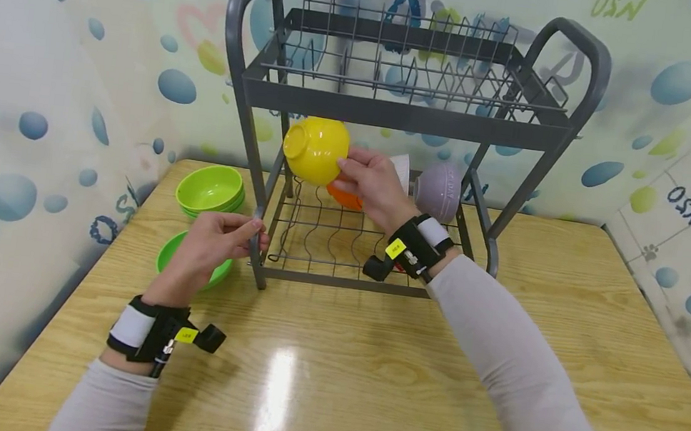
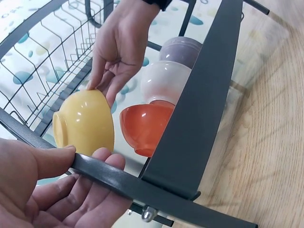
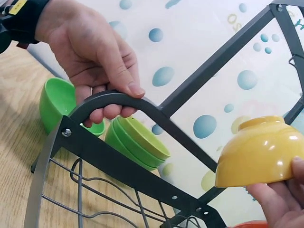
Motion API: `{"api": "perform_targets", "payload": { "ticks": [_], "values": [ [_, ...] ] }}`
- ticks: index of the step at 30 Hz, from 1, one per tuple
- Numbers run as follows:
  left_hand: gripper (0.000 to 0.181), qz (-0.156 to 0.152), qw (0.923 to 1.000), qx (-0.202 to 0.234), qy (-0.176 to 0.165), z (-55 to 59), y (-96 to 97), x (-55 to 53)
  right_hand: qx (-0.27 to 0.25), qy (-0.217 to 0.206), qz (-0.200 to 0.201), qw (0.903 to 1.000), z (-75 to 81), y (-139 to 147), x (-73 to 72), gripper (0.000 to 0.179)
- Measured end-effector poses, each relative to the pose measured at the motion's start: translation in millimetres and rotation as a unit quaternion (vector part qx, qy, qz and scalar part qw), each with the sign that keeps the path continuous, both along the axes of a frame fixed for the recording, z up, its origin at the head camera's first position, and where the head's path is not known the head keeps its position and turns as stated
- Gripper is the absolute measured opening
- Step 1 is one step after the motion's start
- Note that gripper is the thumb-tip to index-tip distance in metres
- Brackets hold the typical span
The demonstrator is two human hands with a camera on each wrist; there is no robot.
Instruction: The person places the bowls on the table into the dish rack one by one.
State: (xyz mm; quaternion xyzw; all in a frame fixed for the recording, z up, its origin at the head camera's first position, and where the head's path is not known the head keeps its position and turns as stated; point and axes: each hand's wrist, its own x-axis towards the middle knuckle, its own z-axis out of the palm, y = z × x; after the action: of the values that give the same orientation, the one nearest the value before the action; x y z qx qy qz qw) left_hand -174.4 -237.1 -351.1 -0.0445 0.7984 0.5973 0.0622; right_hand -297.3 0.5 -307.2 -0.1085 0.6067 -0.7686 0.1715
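My right hand point(image 1: 381, 185) pinches the rim of a yellow bowl point(image 1: 321, 149), tilted on its side between the two tiers of a dark grey dish rack point(image 1: 396, 115). With thumb and fingers curled round it, my left hand point(image 1: 219, 243) grips the rack's lower left side bar, plain in the left wrist view. On the lower tier stand an orange bowl point(image 2: 145, 126), a white bowl point(image 2: 164, 80) and a purple bowl point(image 1: 439, 191) in a row. The right wrist view shows the yellow bowl point(image 3: 263, 154) beside the rack's side frame, clear of the wires.
Left of the rack, stacked green bowls point(image 1: 209, 188) stand on the wooden table point(image 1: 363, 390). Another green bowl point(image 1: 169, 251) sits nearer, partly behind my left hand. The upper wire tier point(image 1: 402, 71) overhangs the lower one. A patterned wall point(image 1: 70, 138) stands close behind.
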Motion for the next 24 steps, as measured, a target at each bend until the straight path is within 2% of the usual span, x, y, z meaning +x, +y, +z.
{"api": "perform_targets", "payload": {
  "ticks": [9,19,24],
  "values": [
    [0.054,-0.003,1.0000,-0.006,-0.002,-0.6,0.2,-0.2,0.022,-0.011,-0.024,0.9994,-17.7,-12,0.1,0.040],
    [0.052,-0.004,0.9999,-0.013,-0.004,0.3,-1.6,-0.7,0.033,-0.005,-0.043,0.9985,-26.8,-17,0.5,0.040],
    [0.052,-0.002,0.9998,-0.016,-0.012,-0.4,-1.5,-1.4,0.062,-0.008,-0.057,0.9964,-33.1,-22,-0.1,0.039]
  ]
}}
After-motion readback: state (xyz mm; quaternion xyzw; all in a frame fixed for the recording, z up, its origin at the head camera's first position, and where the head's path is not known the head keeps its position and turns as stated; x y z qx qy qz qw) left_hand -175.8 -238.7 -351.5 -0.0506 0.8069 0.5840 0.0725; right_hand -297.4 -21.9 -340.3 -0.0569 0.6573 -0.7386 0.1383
